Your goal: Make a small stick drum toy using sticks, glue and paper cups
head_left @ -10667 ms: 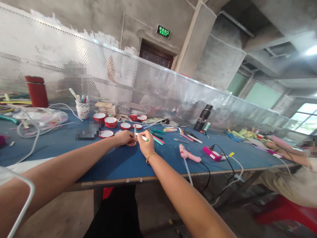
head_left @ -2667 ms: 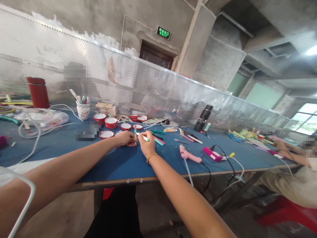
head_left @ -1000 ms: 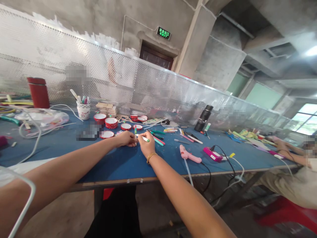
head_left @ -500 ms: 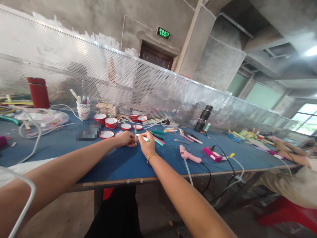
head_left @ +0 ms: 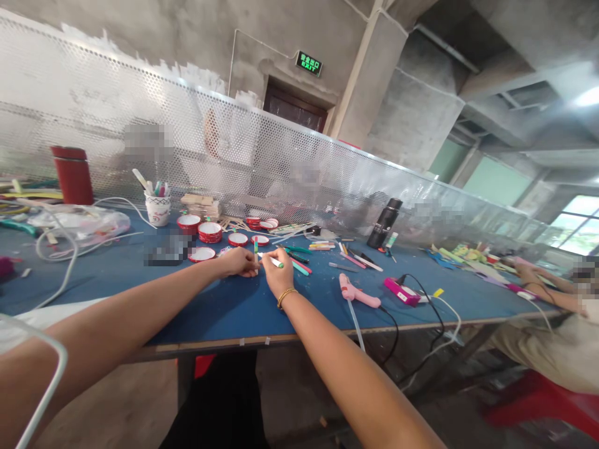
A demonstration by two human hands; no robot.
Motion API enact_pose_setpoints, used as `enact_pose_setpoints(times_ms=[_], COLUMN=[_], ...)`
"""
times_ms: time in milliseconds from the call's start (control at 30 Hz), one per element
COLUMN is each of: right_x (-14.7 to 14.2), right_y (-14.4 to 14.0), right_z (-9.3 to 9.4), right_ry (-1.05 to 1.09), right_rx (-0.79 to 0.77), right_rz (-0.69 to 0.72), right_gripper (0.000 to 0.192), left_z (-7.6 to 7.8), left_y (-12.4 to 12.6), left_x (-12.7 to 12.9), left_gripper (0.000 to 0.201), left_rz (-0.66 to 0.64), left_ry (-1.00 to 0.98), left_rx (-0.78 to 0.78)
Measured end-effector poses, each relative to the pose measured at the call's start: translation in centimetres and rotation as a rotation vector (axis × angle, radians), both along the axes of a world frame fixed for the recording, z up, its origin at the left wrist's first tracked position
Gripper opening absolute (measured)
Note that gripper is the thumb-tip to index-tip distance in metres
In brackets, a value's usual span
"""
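My left hand [head_left: 238,262] is closed and pinches a thin flat stick [head_left: 256,247] upright against the blue table. The stick's upper part is coloured green; its lower end is pale. My right hand [head_left: 279,274], with a gold bracelet at the wrist, is closed around a white marker with a green end [head_left: 277,262]. The marker's tip points left at the stick; whether it touches is too small to tell. Just beyond my hands is a small red-rimmed white dish [head_left: 260,240], with another such dish [head_left: 238,239] to its left. Green-handled pliers [head_left: 297,251] lie behind my right hand.
A pink glue gun [head_left: 358,293] and a magenta box with cords [head_left: 401,291] lie to the right. A black bottle [head_left: 384,223], a red bottle [head_left: 73,176] and a pen cup [head_left: 158,207] stand along the perforated metal screen [head_left: 290,156]. Another person's arms [head_left: 545,284] rest at far right.
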State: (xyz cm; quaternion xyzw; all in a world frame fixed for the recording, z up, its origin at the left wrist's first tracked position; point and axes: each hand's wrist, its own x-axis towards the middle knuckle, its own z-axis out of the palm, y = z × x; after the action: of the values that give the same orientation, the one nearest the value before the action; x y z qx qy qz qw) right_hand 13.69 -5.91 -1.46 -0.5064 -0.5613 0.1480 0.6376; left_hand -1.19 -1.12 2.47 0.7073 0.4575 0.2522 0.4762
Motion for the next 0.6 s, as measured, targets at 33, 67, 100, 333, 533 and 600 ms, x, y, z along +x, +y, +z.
enact_pose_setpoints(times_ms=[33,67,100,333,533,600], right_x=[-0.06,-0.1,-0.14,0.04,0.12,0.01], right_y=[0.02,0.03,0.04,-0.09,-0.08,-0.06], right_z=[-0.03,-0.06,-0.07,0.11,0.13,0.07], right_ry=[-0.005,-0.009,-0.012,-0.032,-0.006,-0.004], right_rx=[0.005,0.009,0.011,-0.013,-0.01,-0.002], right_rz=[0.01,0.018,0.023,-0.015,-0.037,-0.009], right_gripper=[0.015,0.015,0.015,0.014,0.015,0.016], left_z=[-0.04,-0.09,-0.13,-0.23,0.01,0.03], left_y=[0.04,0.08,0.11,0.13,0.04,0.0], left_x=[0.0,0.01,0.01,0.07,0.04,0.04], left_gripper=[0.032,0.033,0.033,0.034,0.032,0.032], left_rz=[0.001,0.003,0.005,0.015,0.002,0.002], left_ry=[0.001,0.004,0.006,0.005,0.02,0.012], left_rx=[-0.002,-0.002,-0.001,0.008,0.006,0.001])
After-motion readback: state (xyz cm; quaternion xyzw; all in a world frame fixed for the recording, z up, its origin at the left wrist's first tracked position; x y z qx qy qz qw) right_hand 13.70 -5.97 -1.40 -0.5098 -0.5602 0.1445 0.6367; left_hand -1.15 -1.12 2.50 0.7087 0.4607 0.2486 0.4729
